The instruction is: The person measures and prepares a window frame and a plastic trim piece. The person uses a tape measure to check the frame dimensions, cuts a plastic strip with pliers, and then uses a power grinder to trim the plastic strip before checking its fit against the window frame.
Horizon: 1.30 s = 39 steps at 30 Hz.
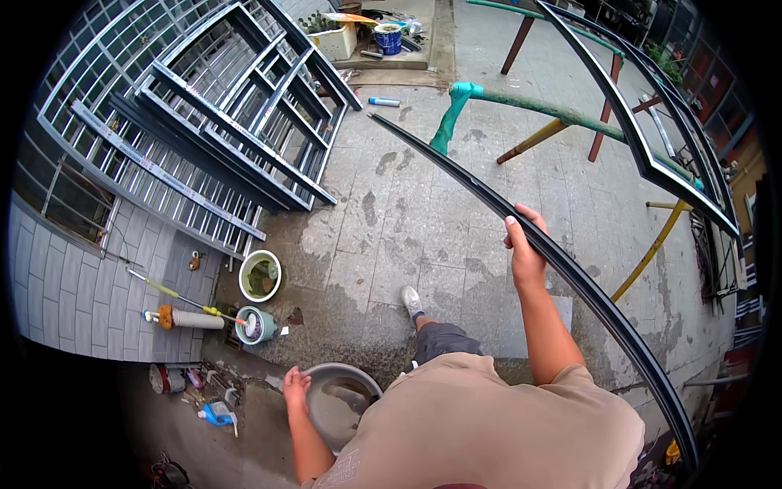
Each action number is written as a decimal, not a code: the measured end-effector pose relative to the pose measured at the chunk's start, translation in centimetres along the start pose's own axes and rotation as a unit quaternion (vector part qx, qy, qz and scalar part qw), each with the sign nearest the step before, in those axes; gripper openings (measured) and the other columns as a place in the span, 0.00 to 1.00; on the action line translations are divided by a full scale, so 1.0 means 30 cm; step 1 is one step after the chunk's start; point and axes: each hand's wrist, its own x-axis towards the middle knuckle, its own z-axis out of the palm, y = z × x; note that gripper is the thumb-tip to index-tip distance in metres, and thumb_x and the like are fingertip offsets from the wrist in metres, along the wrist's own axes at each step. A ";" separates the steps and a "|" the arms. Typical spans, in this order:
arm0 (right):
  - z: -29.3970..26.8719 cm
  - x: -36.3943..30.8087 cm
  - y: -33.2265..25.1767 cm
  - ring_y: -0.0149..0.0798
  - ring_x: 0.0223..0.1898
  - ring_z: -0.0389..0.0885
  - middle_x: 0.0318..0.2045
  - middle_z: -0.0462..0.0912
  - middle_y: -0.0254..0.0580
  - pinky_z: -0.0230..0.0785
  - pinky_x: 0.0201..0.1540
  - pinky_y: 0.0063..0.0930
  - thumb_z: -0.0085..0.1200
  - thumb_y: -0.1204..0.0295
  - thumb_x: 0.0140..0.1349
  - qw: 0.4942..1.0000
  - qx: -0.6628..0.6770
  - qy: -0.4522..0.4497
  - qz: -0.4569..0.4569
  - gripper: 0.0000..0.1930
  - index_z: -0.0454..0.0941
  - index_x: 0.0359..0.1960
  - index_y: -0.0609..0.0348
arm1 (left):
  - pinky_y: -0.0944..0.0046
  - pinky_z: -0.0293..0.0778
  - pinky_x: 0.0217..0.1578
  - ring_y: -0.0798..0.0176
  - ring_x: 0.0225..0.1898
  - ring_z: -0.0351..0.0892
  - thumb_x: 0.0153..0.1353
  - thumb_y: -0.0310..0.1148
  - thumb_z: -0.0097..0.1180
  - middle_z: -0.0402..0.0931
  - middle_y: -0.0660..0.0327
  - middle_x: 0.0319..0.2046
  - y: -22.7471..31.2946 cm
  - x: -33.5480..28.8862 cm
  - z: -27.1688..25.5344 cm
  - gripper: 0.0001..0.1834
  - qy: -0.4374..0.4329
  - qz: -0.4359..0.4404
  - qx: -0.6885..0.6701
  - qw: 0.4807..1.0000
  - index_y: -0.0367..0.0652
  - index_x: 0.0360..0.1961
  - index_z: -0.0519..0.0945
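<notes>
A long, dark metal profile [481, 189] runs from the upper middle down to the lower right edge, bowed by the lens. My right hand [525, 248] is wrapped round it partway along, thumb on the near side. At my lower left, my left hand [296, 386] hangs with its fingers loosely apart and nothing in them. Behind that hand is a grey basin [371, 379] of cloudy water; whether the hand touches its rim I cannot tell.
Dark window frames [244, 122] lean on the barred wall at left. Below them stand a white water tub [244, 285] and a bucket [270, 328] with a mop. At right, a green pipe stand [562, 112] carries more frames [627, 122]. A blue-white tube [384, 102] lies on the paving.
</notes>
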 end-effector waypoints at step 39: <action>0.996 2.158 0.506 0.23 0.27 0.78 0.33 0.81 0.33 0.72 0.31 0.20 0.62 0.55 0.76 0.892 0.005 0.446 0.077 0.24 0.76 0.62 0.59 | 0.65 0.82 0.36 0.66 0.39 0.87 0.81 0.43 0.52 0.87 0.58 0.44 2.175 2.399 2.347 0.19 -0.323 -0.038 0.333 0.885 0.46 0.64 0.78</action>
